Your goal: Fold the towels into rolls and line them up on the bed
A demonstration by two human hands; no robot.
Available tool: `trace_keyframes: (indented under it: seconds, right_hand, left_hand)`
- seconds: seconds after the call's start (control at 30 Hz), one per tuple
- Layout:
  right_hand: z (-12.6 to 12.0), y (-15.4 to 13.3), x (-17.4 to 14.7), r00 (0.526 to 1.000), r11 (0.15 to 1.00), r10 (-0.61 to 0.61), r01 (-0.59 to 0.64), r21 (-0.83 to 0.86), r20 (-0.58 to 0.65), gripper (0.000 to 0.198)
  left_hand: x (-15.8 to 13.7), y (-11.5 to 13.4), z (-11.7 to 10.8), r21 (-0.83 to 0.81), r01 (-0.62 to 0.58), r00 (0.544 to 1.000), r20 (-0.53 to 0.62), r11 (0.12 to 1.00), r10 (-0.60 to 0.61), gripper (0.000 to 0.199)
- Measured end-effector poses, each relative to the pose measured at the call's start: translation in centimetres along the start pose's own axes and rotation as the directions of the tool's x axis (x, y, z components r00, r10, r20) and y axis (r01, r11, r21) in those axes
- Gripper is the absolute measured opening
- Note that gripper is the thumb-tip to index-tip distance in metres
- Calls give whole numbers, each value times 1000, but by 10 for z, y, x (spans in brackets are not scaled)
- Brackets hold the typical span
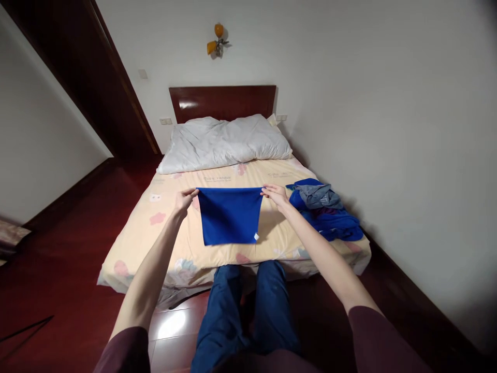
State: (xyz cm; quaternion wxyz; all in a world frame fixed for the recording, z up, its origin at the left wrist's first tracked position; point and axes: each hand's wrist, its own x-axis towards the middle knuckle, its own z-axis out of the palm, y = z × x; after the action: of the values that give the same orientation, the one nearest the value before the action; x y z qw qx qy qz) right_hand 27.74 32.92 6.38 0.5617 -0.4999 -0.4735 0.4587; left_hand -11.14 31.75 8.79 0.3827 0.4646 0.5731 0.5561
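Observation:
A blue cloth (230,216), roughly rectangular with a small white tag at its lower right corner, is stretched between my hands over the near part of the bed. My left hand (186,201) pinches its upper left corner. At the upper right corner, the fingers of my right hand (275,194) are closed on the cloth. Its top edge is taut and nearly level, while the lower part hangs toward me. Right of my right hand lies a crumpled pile of blue cloths (334,220), with a grey garment (318,197) on top.
The bed has a cream patterned sheet (143,243) and a bunched white quilt (229,140) by the dark wooden headboard (229,101). My legs (233,321) stand at its near edge. A wall (407,129) runs close along the right. Dark red floor (70,269) lies left.

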Motion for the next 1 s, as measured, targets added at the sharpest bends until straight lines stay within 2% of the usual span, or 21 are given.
trace_keyframes:
  seconds: [0.1, 0.17, 0.23, 0.3, 0.4, 0.5, 0.63, 0.73, 0.87, 1.0]
  right_hand:
    - [6, 4, 11, 986, 985, -158, 161, 56, -45, 45]
    - [6, 14, 8, 977, 974, -203, 208, 86, -57, 53]
    - [3, 34, -3, 978, 975, -202, 205, 89, -45, 57]
    - [-1, 64, -20, 986, 984, -167, 168, 60, -18, 56]
    - [-5, 122, -58, 998, 998, -59, 59, -13, 19, 51]
    - [-5, 180, -101, 991, 986, 129, -130, -99, -18, 42]
    - [-2, 229, -142, 959, 950, 277, -283, -135, -63, 38]
    - [-3, 241, -148, 943, 934, 323, -331, -137, -77, 41]
    - [-2, 243, -142, 928, 919, 353, -368, -140, -121, 49]
    - [-5, 241, -147, 918, 913, 360, -384, -138, -168, 53]
  left_hand:
    - [14, -3, 0, -73, -195, 980, -49, 978, 192, 61]
    - [15, -16, -6, -61, -305, 951, -73, 950, 301, 55]
    - [10, -40, -15, 3, -369, 927, -68, 929, 369, 49]
    - [-2, -74, -26, 84, -380, 924, -23, 921, 383, 44]
    - [-33, -132, -37, 226, -299, 954, 75, 927, 290, 42]
    - [-75, -187, -42, 388, -115, 987, 151, 914, 60, 40]
    - [-125, -237, -40, 457, 14, 969, 214, 889, -126, 31]
    - [-140, -255, -33, 445, 87, 961, 199, 891, -193, 42]
    - [-136, -263, -24, 331, 199, 955, 145, 922, -258, 69]
    - [-134, -262, -25, 330, 218, 955, 121, 919, -270, 69]
